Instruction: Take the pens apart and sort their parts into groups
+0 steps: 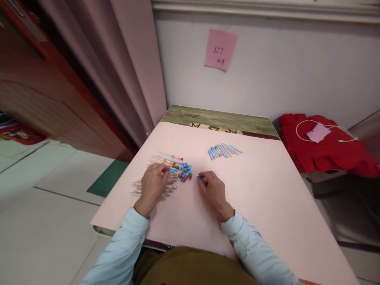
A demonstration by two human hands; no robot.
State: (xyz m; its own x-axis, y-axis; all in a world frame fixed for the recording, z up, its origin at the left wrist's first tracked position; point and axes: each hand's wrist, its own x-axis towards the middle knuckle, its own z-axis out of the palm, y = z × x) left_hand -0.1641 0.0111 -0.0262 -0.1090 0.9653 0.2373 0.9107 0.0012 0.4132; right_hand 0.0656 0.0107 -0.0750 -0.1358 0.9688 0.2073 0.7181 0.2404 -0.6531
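My right hand [212,188] pinches a small dark blue cap [199,177] between thumb and fingertips, just right of a pile of blue and brown caps [185,171]. On the left, my left hand [154,180] is closed over a spread of slim pens [170,188], its thumb and forefinger together. Whether a pen is in that pinch is hidden by the fingers. Beyond it lie several pens with brown or blue ends [173,155]. Farther off to the right, a fanned row of pens [224,150] has blue and brown ends toward the left.
A pale pink sheet covers the table [267,198], which stands against a white wall. A pink note [221,49] is stuck there. Right of the table lies a red cloth [314,146] with a white cord. A curtain [133,59] and wooden door [59,79] are left.
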